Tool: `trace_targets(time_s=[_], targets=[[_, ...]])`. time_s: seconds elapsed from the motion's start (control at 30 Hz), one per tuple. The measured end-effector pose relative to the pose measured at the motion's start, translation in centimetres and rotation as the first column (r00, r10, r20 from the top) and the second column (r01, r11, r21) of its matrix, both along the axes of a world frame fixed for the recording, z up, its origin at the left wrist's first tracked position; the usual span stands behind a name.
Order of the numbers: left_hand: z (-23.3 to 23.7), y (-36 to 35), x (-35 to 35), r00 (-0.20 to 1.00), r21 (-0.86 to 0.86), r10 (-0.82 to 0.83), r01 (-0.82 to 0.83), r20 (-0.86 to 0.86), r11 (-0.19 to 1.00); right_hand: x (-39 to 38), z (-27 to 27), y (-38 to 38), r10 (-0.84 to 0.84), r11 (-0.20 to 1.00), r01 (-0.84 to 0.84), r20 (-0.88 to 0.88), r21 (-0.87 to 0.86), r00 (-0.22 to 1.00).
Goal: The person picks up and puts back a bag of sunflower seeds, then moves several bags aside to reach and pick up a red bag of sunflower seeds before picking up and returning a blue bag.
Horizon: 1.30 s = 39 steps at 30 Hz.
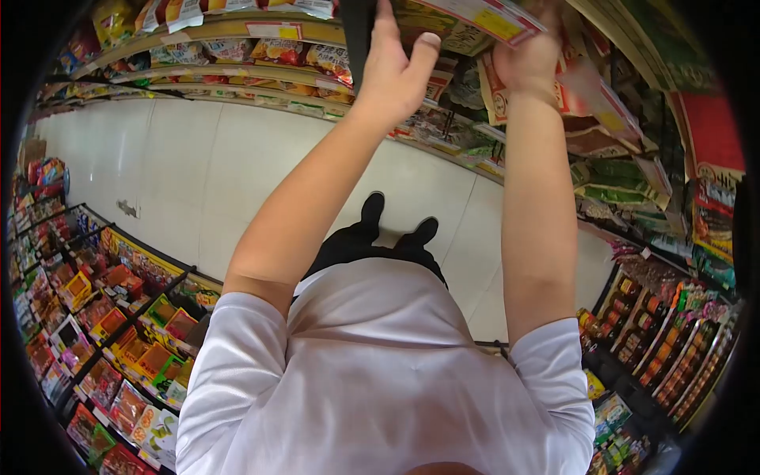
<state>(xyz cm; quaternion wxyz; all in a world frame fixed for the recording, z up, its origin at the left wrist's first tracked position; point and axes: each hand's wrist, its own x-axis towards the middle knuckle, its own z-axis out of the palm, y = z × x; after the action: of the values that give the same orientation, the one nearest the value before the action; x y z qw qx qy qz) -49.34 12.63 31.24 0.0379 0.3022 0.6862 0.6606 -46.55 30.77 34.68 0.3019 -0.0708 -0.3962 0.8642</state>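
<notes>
My left hand is raised at the shelf, thumb apart and fingers stretched upward along a black upright strip. Nothing shows in its palm. Farther right, my right hand reaches in among bagged goods, behind a shelf edge with a price label. A red and beige packet lies right at this hand. Its fingers are mostly hidden and blurred, so whether they grip the packet does not show.
Shelves of bagged snacks run along the top. Green packets hang at the right, above racks of jars. Packaged food fills a low display at lower left. Pale floor tiles lie around my black shoes.
</notes>
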Motion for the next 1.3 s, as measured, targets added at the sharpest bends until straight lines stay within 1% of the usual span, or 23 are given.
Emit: trace_targets(time_s=[0.07, 0.1, 0.13, 0.17, 0.2, 0.27, 0.3, 0.37, 0.4, 0.5, 0.6, 0.63, 0.8, 0.87, 0.93, 0.97, 1.0, 1.03, 1.07, 1.1, 1.13, 1.2, 1.3], targets=[[0.1, 0.2, 0.0, 0.998, 0.162, -0.046, 0.052, -0.04, 0.985, -0.2, 0.5, 0.1, 0.11, 0.993, -0.11, 0.004, 0.032, 0.994], [-0.2, -0.1, -0.7, 0.99, 0.116, -0.084, 0.098, -0.116, 0.988, -0.4, 0.5, 0.4, 0.012, 0.991, -0.015, 0.024, 0.129, 1.0], [-0.7, 0.4, -0.1, 0.982, 0.186, 0.126, -0.099, -0.144, 0.978, -0.8, 0.4, 0.6, -0.087, 0.971, 0.078, 0.033, 0.227, 0.996], [-1.2, -0.1, 0.0, 0.989, 0.106, 0.084, -0.072, -0.119, 0.992, -0.8, -0.2, 0.2, -0.199, 0.973, 0.178, 0.151, 0.144, 0.968], [-1.5, -0.7, 0.0, 0.995, 0.026, 0.043, -0.041, -0.088, 0.999, -0.4, -0.3, 0.1, -0.185, 0.975, 0.162, 0.153, 0.152, 0.971], [-2.7, -0.3, 0.0, 0.994, 0.134, 0.017, -0.003, -0.106, 0.991, 0.6, -1.5, 1.1, -0.177, 0.904, 0.089, 0.176, 0.419, 0.968], [-2.2, -1.0, 0.4, 0.997, 0.105, -0.016, 0.024, -0.073, 0.994, 0.9, -1.9, 1.4, -0.162, 0.901, 0.074, 0.175, 0.427, 0.971], [-1.3, -1.9, 1.3, 0.997, 0.082, -0.033, 0.038, -0.069, 0.996, 1.5, -2.1, 1.7, -0.056, 0.986, 0.039, 0.101, 0.16, 0.993], [-1.2, -2.2, 1.4, 0.997, 0.089, -0.022, 0.028, -0.068, 0.996, 1.6, -1.8, 1.0, -0.047, 0.985, 0.029, 0.101, 0.168, 0.994], [-1.2, -2.6, 1.5, 0.998, 0.087, -0.043, 0.046, -0.038, 0.995, 1.7, -1.1, 0.1, -0.248, 0.95, 0.176, 0.282, 0.258, 0.927], [-0.9, -2.8, 1.5, 0.999, 0.075, -0.051, 0.052, -0.009, 0.996, 1.8, -0.4, 0.7, -0.176, 0.976, 0.134, 0.262, 0.17, 0.949], [-0.8, -2.8, 1.5, 0.999, 0.079, -0.044, 0.045, -0.012, 0.996, 1.8, 0.4, 0.6, -0.079, 0.996, 0.068, 0.21, 0.061, 0.975], [-0.8, -3.1, 2.1, 0.999, 0.076, -0.007, 0.01, -0.032, 0.997, -0.7, 3.9, -0.5, -0.09, 0.994, 0.064, 0.349, 0.084, 0.933], [-1.3, -3.2, 2.7, 1.0, 0.07, 0.025, -0.024, -0.016, 0.997, -1.9, 5.6, -2.6, -0.208, 0.969, 0.14, 0.357, 0.205, 0.911], [-1.7, -4.0, 2.9, 0.998, 0.047, 0.0, 0.003, -0.059, 0.999, -3.0, 1.3, 3.2, -0.123, 0.979, 0.069, 0.286, 0.191, 0.95], [-2.0, -4.2, 3.2, 1.0, 0.082, -0.015, 0.016, -0.008, 0.997, -3.3, -1.7, 6.6, -0.291, 0.823, 0.089, 0.283, 0.561, 0.914], [-2.2, -4.6, 3.5, 1.0, 0.097, -0.001, 0.002, -0.005, 0.995, -3.8, -4.0, 9.4, -0.441, 0.536, 0.071, 0.207, 0.842, 0.873], [-2.4, -5.0, 3.7, 0.999, 0.096, -0.03, 0.029, 0.01, 0.995, -4.4, -3.7, 9.1, -0.546, 0.162, 0.023, 0.07, 0.987, 0.835], [-2.5, -5.5, 4.0, 0.998, 0.096, -0.059, 0.057, 0.024, 0.994, -4.9, -3.0, 8.9, -0.536, 0.145, 0.019, 0.063, 0.989, 0.842], [-2.7, -5.9, 4.2, 0.997, 0.107, -0.073, 0.069, 0.03, 0.992, -5.2, -0.2, 5.5, -0.414, 0.654, 0.131, 0.208, 0.745, 0.886], [-3.0, -6.3, 4.2, 0.998, 0.125, -0.059, 0.056, 0.026, 0.991, -5.6, 1.5, 3.0, -0.226, 0.954, 0.158, 0.263, 0.254, 0.938], [-3.5, -6.9, 4.6, 0.992, 0.126, -0.115, 0.108, 0.051, 0.986, -6.2, 1.6, 2.3, -0.319, 0.911, 0.222, 0.251, 0.347, 0.914], [-4.1, -7.5, 4.6, 0.989, 0.142, -0.127, 0.116, 0.071, 0.983, -6.5, 2.2, 2.1, -0.077, 0.992, 0.058, 0.175, 0.111, 0.982]])
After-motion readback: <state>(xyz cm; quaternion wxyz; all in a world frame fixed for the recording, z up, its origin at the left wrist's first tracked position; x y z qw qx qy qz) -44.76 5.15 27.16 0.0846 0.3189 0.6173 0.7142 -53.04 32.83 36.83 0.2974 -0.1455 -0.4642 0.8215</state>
